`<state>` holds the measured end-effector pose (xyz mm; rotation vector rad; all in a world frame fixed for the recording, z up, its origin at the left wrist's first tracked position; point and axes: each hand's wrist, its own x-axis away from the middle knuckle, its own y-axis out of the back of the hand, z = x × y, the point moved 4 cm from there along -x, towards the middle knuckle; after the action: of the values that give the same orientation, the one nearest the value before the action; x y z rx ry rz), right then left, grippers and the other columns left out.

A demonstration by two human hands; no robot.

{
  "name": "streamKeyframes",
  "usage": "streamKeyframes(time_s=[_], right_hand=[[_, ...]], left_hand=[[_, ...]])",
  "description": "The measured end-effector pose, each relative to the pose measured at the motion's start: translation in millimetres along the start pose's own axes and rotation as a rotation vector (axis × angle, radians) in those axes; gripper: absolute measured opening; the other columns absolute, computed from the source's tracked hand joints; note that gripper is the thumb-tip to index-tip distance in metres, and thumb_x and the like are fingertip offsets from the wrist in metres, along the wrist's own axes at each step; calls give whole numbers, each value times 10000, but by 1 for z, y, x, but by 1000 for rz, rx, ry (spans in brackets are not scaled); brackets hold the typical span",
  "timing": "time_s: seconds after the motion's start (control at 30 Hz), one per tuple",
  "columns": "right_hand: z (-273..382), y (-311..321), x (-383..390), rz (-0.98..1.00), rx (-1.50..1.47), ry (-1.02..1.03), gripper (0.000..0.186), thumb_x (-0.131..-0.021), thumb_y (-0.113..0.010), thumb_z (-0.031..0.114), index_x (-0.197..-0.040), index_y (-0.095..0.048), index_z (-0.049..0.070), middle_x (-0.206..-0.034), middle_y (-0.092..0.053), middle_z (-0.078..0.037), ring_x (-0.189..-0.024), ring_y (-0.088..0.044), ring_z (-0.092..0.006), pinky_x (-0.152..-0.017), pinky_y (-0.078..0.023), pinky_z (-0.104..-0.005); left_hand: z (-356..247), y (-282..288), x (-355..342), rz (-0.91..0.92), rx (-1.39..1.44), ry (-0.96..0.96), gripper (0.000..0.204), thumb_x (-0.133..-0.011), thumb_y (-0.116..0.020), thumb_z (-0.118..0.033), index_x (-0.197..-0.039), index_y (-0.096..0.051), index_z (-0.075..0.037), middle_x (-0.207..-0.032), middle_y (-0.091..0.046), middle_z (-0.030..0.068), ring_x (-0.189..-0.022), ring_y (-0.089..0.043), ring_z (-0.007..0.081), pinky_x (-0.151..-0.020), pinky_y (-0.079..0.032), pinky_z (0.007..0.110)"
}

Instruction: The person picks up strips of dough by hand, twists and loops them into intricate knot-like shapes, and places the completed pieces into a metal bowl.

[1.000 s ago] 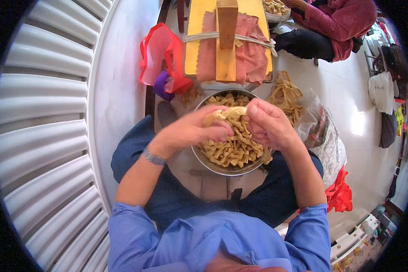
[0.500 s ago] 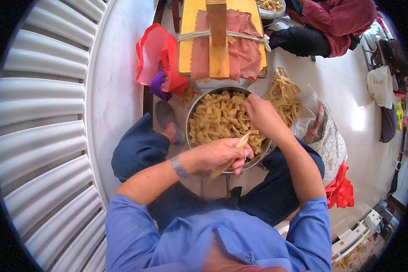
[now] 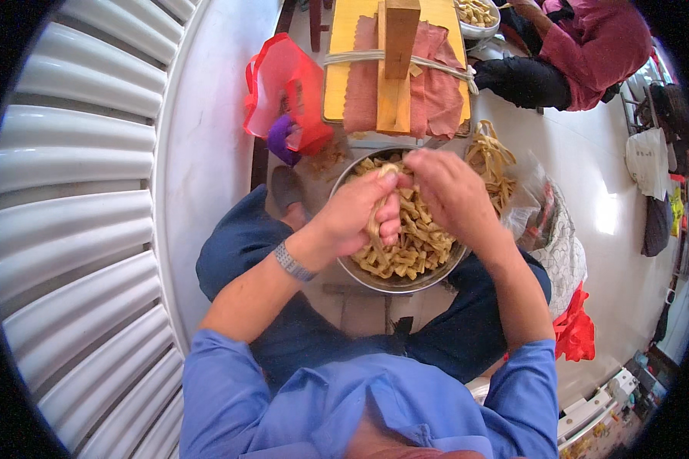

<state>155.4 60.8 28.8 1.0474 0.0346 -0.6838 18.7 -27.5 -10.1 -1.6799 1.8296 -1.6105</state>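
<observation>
left hand [image 3: 356, 214] and right hand [image 3: 448, 191] both pinched shut on one tan strip [image 3: 375, 222], grip held right over the metal bowl [image 3: 390, 281] of strips so loose pieces drop back in; bowl sits between the knees.

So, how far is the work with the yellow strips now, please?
Done: the metal bowl already holds a heap of short knotted pieces. In hand: the left hand and the right hand meet over the bowl, working one tan strip between them. Left: a pile of loose long strips lies beside the bowl, untouched.
</observation>
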Motion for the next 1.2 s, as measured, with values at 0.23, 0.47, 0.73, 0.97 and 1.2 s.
streamKeyframes(time_s=[0.23,0.47,0.73,0.97,1.2], right_hand=[[37,2,4,94,93,263,456,-781,-678,179,-1232,-621,213,-1375,-522,-47,-1315,-484,-244,-1030,-424,-432],[45,-1,11,109,148,406,352,-792,-678,189,-1139,-689,250,-1331,-556,-17,-1282,-511,-216,-1029,-420,-419],[19,15,11,1,-365,-67,100,-847,-701,164,-897,-649,94,-812,-588,-100,-792,-577,-312,-747,-448,-417],[3,-5,22,-14,-463,-373,209,-968,-607,197,-879,-559,14,-787,-538,-173,-736,-527,-372,-685,-444,-414],[-13,-30,39,240,-891,-871,305,-1046,-502,308,-967,-556,19,-777,-590,-90,-687,-581,-194,-645,-478,-335]], left_hand=[[-10,24,-17,-47,62,-233,304,-1057,-464,-270,-1214,-565,-31,-1097,-654,104,-997,-653,180,-872,-551,331],[-5,14,-25,7,21,-134,326,-1058,-466,-280,-1259,-549,-36,-1108,-652,90,-967,-659,166,-818,-570,321],[24,-19,-11,226,-440,74,249,-1026,-530,-249,-1138,-569,-30,-951,-635,84,-826,-672,203,-763,-603,360],[8,-17,-11,151,-1136,78,266,-990,-536,-180,-1136,-633,20,-1037,-684,137,-900,-686,270,-825,-560,370],[-23,-13,2,-122,-1580,-351,277,-902,-583,-94,-1161,-577,6,-991,-617,197,-918,-628,358,-857,-504,407]])
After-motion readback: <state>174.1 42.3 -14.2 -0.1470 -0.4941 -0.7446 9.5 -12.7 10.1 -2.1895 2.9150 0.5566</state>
